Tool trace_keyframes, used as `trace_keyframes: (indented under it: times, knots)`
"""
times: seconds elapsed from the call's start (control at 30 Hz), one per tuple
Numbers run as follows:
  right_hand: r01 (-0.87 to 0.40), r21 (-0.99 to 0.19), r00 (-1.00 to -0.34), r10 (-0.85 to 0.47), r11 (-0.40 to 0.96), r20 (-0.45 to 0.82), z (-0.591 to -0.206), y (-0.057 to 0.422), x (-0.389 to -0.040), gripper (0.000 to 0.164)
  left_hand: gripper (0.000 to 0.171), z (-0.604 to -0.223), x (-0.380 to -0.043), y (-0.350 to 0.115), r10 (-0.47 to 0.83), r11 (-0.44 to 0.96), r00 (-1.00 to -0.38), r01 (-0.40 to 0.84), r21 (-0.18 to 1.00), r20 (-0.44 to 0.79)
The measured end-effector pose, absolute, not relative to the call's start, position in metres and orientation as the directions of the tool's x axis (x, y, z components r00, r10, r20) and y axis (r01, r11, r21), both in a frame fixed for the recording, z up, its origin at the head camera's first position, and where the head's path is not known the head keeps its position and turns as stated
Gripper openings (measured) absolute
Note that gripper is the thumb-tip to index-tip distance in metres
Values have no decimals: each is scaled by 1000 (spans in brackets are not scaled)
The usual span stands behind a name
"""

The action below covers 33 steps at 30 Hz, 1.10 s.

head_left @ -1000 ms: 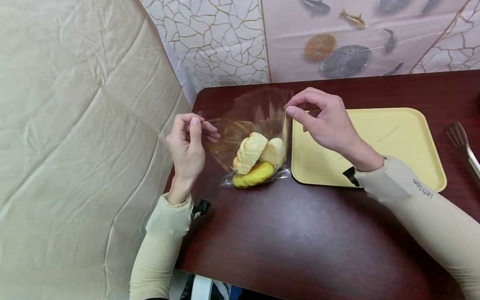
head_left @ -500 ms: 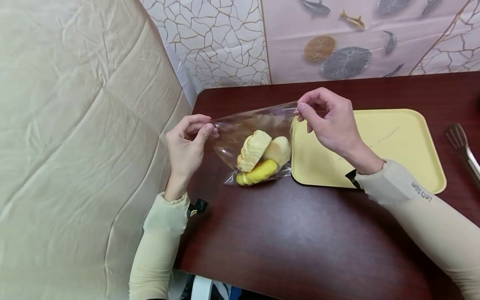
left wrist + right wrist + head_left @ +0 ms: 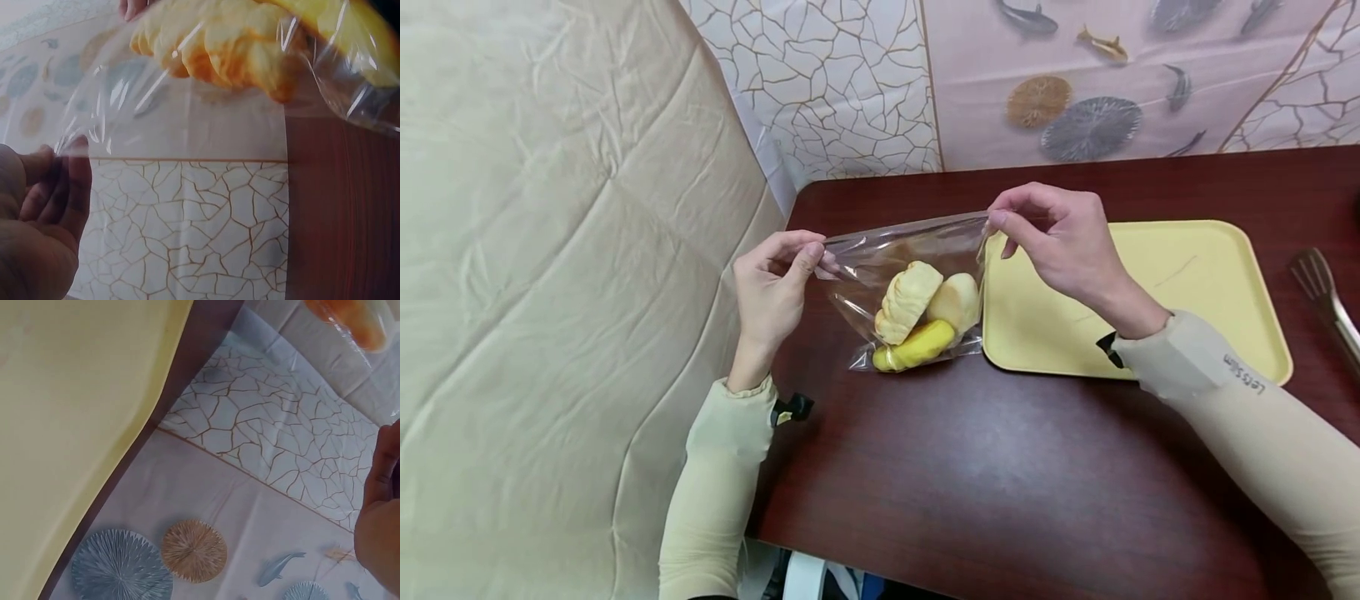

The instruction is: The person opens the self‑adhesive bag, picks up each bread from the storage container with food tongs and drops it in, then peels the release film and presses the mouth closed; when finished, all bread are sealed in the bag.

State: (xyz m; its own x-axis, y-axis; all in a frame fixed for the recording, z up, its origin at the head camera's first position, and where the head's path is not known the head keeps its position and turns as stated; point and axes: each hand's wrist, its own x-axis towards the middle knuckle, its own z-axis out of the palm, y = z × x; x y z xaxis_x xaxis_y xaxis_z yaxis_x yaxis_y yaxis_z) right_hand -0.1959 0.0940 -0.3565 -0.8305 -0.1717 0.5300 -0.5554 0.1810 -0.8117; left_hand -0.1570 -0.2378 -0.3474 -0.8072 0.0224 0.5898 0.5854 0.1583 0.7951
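A clear plastic bag (image 3: pixel 867 271) stands on the table with its top edge stretched between both hands. Inside lie a braided pale bread roll (image 3: pixel 910 302), a smoother oval bun (image 3: pixel 955 302) and a yellow, elongated bread-like piece (image 3: pixel 914 346) at the bottom. My left hand (image 3: pixel 773 287) pinches the bag's upper left corner between thumb and fingers; the left wrist view shows the film held at the fingertips (image 3: pixel 47 153). At the upper right corner, my right hand (image 3: pixel 1060 237) pinches the film. In the right wrist view that hand (image 3: pixel 381 494) is only partly visible.
Right of the bag lies a yellow tray (image 3: pixel 1195 333), partly under the right forearm. A slotted metal utensil (image 3: pixel 1324 287) rests at the table's far right. A quilted beige padding (image 3: pixel 572 292) borders the left side, and a patterned wall covering (image 3: pixel 857 83) rises behind the dark wooden table (image 3: pixel 1000 467).
The bag's mouth, gaping one second ago, is now drawn flat into a taut line. My left hand now pinches its corner, and my right hand sits slightly farther right.
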Motion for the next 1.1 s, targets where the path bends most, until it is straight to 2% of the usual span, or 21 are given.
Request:
trace_keyframes:
  times: [0.23,0.4,0.6,0.7,0.8,0.93,1.1]
  knots:
    - [-698,-715,-706,-192,26,682,-366,98,-202,15,14,-349,-162,-244,37,130,-796,603,787,604]
    - [-730,-681,-660,-192,-65,726,-372,99,-206,21,10,-350,-163,-249,54,138,-802,596,791,594]
    - [-671,-719,-685,-217,-181,695,-372,102,-209,24,8,-351,-165,-256,94,191,-808,588,786,581]
    - [-621,-745,-711,-226,-244,666,-371,105,-210,20,20,-349,-165,-259,126,198,-804,594,779,581]
    - [-608,-746,-708,-240,-273,665,-370,107,-209,16,28,-348,-165,-259,151,200,-797,605,771,586]
    - [-635,-725,-680,-251,-266,688,-369,109,-207,19,17,-347,-162,-257,152,191,-788,616,764,597]
    - [-675,-719,-686,-215,-167,695,-368,105,-206,10,12,-348,-157,-247,64,160,-794,606,780,604]
